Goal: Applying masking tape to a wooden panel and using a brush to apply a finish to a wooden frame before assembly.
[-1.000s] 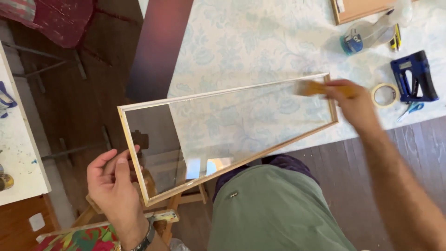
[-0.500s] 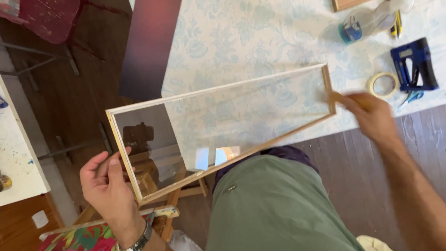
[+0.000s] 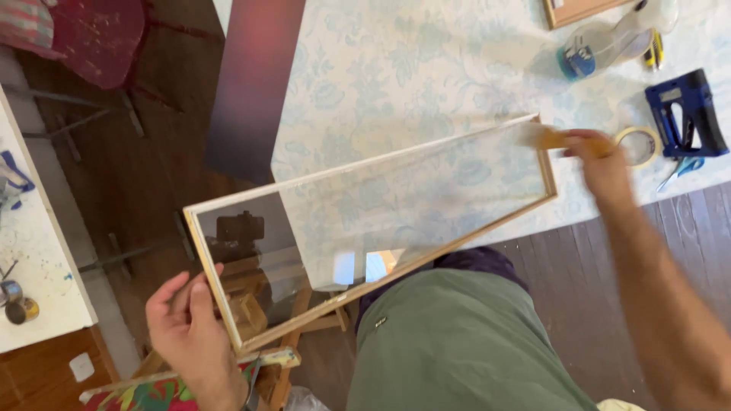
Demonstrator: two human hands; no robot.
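A long wooden frame (image 3: 228,202) with a clear pane reaches from the lower left up to the right over a table with a pale floral cloth (image 3: 396,68). My left hand (image 3: 190,320) grips the frame's near short end, which juts past the table edge. My right hand (image 3: 601,164) is blurred at the frame's far end and holds a wooden-handled brush (image 3: 552,138) against the frame there. The brush's tip is smeared by motion.
On the cloth at right lie a tape roll (image 3: 643,141), a blue staple gun (image 3: 685,114), blue scissors (image 3: 681,169) and a clear plastic bottle (image 3: 601,46). A white paint-marked table (image 3: 30,251) stands at left. A wooden easel (image 3: 259,320) stands under the frame.
The frame has shifted slightly and my right hand with the brush has moved along its far short end, back up toward the top corner. My left hand keeps its grip.
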